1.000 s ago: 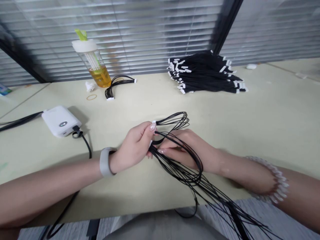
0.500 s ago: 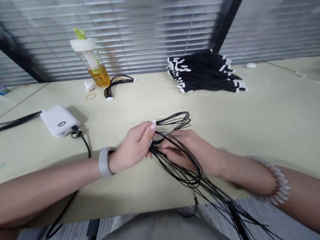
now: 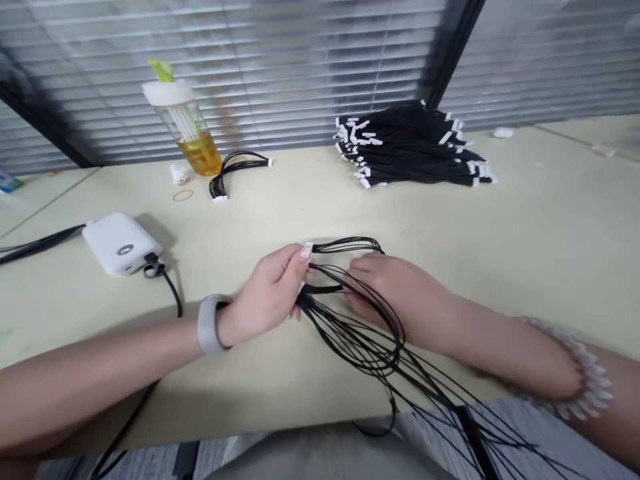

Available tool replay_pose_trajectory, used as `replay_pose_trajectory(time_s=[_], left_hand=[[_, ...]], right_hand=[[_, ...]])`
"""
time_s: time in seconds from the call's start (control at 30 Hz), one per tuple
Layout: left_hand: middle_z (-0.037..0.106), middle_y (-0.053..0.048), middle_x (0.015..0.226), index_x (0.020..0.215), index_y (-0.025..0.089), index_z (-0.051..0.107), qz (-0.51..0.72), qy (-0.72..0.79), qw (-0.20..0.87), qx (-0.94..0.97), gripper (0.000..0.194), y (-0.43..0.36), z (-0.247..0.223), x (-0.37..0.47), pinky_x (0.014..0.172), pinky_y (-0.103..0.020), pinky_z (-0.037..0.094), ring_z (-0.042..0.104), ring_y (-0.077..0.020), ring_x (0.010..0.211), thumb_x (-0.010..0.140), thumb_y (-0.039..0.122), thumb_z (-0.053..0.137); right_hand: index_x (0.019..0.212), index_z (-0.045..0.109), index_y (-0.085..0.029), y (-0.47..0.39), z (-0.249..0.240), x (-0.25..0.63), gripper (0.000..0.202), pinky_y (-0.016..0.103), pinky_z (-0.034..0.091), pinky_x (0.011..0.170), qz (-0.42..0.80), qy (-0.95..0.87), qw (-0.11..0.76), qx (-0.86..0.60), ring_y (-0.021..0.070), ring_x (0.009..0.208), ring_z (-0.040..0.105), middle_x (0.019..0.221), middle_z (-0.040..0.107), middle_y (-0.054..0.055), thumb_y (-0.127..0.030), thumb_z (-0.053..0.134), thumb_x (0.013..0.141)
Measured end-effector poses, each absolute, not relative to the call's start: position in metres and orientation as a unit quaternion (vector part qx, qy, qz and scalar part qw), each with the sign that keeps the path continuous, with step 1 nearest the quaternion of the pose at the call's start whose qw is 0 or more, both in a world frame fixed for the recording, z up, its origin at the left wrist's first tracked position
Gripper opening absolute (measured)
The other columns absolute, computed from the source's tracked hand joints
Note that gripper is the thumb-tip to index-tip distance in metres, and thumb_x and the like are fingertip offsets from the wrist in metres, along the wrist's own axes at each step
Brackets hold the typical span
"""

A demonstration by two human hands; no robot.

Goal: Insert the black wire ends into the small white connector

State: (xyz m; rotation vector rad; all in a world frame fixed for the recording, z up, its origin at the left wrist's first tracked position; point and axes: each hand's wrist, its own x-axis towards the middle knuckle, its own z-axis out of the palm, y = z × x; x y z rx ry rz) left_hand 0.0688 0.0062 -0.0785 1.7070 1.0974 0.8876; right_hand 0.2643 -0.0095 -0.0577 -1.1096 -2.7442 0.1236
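Observation:
My left hand (image 3: 274,287) is closed, thumb on top, around the white connectors (image 3: 307,249) at the ends of several black cable bundles. Thin black wires (image 3: 350,327) fan out from it to the right, loop round and trail over the table's front edge. Fingers curled, my right hand (image 3: 395,293) grips part of the black cable bundle (image 3: 325,289), which runs across from the left hand. One looped bundle (image 3: 345,245) passes above and goes behind the right hand. The right fingertips are partly hidden behind wires.
A heap of black cables with white connectors (image 3: 410,147) lies at the back. Further left are a bottle of amber liquid (image 3: 200,150), a short wire harness (image 3: 235,167), a crumpled tissue (image 3: 179,175) and a rubber band (image 3: 183,195). A white power bank (image 3: 120,243) sits at left.
My right hand has shifted right, away from the left hand, drawing the bundle straighter between them. The upper loop now lies flatter. My left hand has stayed in place.

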Motion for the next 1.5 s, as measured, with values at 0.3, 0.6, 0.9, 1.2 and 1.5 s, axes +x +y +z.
replay_pose_trajectory(time_s=[0.3,0.6,0.9,1.2,1.5], left_hand=[[0.051,0.004,0.062,0.073,0.015,0.047,0.374,0.481,0.483,0.629,0.040,0.008,-0.071,0.070,0.027,-0.011,0.036,0.048,-0.0018,0.030,0.092,0.049,0.038],[0.053,0.003,0.067,0.075,0.015,0.048,0.368,0.464,0.482,0.645,0.041,0.008,-0.076,0.067,0.028,-0.011,0.038,0.047,-0.0011,0.031,0.091,0.052,0.038],[0.052,0.003,0.060,0.076,0.016,0.048,0.368,0.423,0.464,0.686,0.039,0.006,-0.079,0.067,0.028,-0.014,0.039,0.048,-0.0041,0.032,0.092,0.049,0.036],[0.051,0.003,0.061,0.075,0.016,0.048,0.334,0.379,0.449,0.737,0.037,0.005,-0.080,0.064,0.031,-0.013,0.041,0.049,-0.0038,0.036,0.095,0.043,0.034],[0.050,0.003,0.065,0.077,0.015,0.050,0.325,0.371,0.444,0.748,0.035,0.006,-0.081,0.064,0.032,-0.012,0.042,0.049,-0.0029,0.037,0.095,0.041,0.035]], right_hand=[[0.082,0.071,-0.020,0.004,-0.028,0.298,0.017,0.027,0.033,0.048,-0.148,-0.765,0.218,-0.587,0.0132,0.042,0.047,0.049,0.060,0.000,-0.022,0.055,0.079],[0.098,0.069,-0.020,0.008,-0.015,0.304,0.024,0.030,0.055,0.066,0.184,-0.604,0.669,-0.393,0.0092,0.063,0.064,0.097,0.069,0.003,-0.010,0.055,0.081],[0.088,0.058,-0.017,-0.010,-0.048,0.271,0.007,0.022,0.040,0.053,0.132,-0.819,0.339,-0.444,0.0087,0.055,0.056,0.066,0.065,-0.002,-0.021,0.052,0.087],[0.070,0.065,-0.017,-0.009,-0.052,0.263,0.017,0.021,0.032,0.052,0.109,-0.820,0.291,-0.481,0.0076,0.051,0.051,0.058,0.063,-0.003,-0.025,0.057,0.082],[0.069,0.066,-0.017,-0.009,-0.052,0.260,0.019,0.022,0.033,0.053,0.104,-0.822,0.281,-0.484,0.0087,0.053,0.052,0.059,0.063,-0.001,-0.025,0.055,0.082]])
